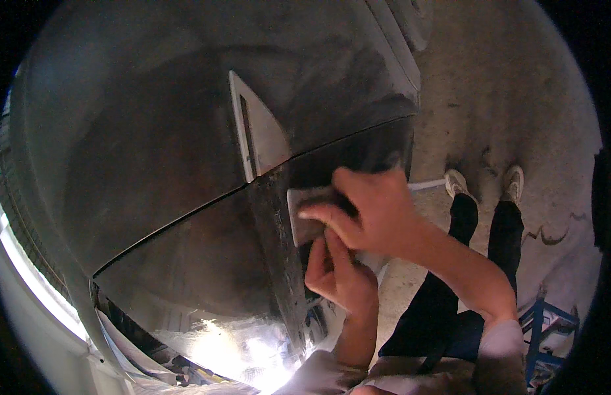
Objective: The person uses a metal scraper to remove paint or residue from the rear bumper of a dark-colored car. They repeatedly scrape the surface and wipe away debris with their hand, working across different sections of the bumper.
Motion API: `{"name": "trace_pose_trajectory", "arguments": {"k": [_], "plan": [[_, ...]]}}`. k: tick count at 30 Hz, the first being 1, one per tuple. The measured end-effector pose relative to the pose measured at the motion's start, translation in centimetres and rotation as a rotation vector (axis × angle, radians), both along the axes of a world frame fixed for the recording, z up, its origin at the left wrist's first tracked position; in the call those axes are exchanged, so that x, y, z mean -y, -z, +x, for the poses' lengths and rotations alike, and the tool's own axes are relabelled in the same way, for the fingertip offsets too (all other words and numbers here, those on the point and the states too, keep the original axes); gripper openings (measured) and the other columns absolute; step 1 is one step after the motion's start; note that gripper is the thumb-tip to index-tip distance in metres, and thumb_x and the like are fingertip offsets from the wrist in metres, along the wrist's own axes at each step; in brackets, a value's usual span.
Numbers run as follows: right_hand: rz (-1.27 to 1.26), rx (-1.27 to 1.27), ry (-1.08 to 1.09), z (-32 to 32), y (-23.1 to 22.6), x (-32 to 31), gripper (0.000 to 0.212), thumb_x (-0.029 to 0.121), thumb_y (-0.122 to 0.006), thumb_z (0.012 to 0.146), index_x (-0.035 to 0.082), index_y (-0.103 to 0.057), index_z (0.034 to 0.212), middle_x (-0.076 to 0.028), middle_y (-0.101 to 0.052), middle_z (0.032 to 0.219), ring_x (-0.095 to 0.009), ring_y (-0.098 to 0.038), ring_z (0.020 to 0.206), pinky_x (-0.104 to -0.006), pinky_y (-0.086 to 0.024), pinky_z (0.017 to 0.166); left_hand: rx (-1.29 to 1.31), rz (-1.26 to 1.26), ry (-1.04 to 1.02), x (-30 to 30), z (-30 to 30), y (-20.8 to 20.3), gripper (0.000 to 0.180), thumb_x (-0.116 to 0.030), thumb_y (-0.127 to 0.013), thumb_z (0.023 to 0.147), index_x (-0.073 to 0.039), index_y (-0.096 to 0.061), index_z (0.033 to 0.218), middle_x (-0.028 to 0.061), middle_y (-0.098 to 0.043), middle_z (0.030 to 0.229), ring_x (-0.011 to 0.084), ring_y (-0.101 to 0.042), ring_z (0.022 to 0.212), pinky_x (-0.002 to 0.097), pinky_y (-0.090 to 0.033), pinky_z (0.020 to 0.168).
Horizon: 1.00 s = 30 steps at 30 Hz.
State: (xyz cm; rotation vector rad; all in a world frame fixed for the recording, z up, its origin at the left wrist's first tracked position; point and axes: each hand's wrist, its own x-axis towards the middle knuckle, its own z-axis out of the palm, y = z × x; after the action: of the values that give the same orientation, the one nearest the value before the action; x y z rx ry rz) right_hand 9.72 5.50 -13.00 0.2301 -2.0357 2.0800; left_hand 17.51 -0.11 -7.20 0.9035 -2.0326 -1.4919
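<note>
My right hand [381,207] grips a flat, greyish rectangular sheet [305,224], its thumb lying across the face of it. I cannot make out what the sheet is made of. Just below, my left hand [345,280] has thumb and fingers pinched together at the sheet's lower edge, and whatever is between them is hidden. Both hands are over a dark, dull vehicle body panel [206,243], beside a seam. Whether the sheet touches the panel I cannot tell.
A pale, pointed trim piece [262,131] with a narrow slot is on the larger dark panel [154,118] across the seam. A bright glare [239,349] shines off the lower panel. My shoes [460,184] stand on the stained concrete floor [509,105]. At lower right is a blue frame [535,329].
</note>
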Motion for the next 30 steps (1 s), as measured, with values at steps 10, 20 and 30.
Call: {"name": "trace_pose_trajectory", "arguments": {"k": [10, 20, 30], "plan": [[0.058, -0.017, -0.122, 0.9, -0.8, 2.4, 0.050, 0.053, -0.074, 0.092, 0.009, -0.058, 0.075, -0.011, -0.063, 0.061, -0.032, -0.067, 0.051, -0.0455, -0.050, 0.044, -0.055, -0.014, -0.067, 1.8, 1.3, 0.1, 0.014, -0.001, -0.065, 0.101, 0.005, -0.070, 0.090, 0.0002, -0.069, 0.089, 0.0077, -0.057, 0.083, 0.0256, -0.044, 0.072], [-0.023, 0.018, -0.043, 2.3, -0.4, 3.5, 0.049, 0.046, -0.082, 0.089, 0.008, -0.057, 0.071, -0.012, -0.059, 0.058, -0.029, -0.064, 0.049, -0.0370, -0.043, 0.044, 0.083, -0.018, -0.022, 2.6, 2.6, -1.6, 0.018, -0.009, -0.067, 0.104, 0.008, -0.073, 0.102, 0.0026, -0.072, 0.094, 0.0077, -0.061, 0.084, 0.0249, -0.049, 0.072], [0.077, -0.148, -0.214, 4.5, -0.8, 4.3, 0.046, 0.049, -0.083, 0.086, 0.010, -0.059, 0.081, -0.007, -0.064, 0.064, -0.026, -0.066, 0.052, -0.0393, -0.046, 0.045, -0.070, 0.091, 0.023, 5.0, 7.8, 0.8, 0.024, 0.000, -0.063, 0.101, 0.009, -0.070, 0.122, 0.0067, -0.072, 0.116, 0.0118, -0.064, 0.102, 0.0263, -0.052, 0.086]]}}
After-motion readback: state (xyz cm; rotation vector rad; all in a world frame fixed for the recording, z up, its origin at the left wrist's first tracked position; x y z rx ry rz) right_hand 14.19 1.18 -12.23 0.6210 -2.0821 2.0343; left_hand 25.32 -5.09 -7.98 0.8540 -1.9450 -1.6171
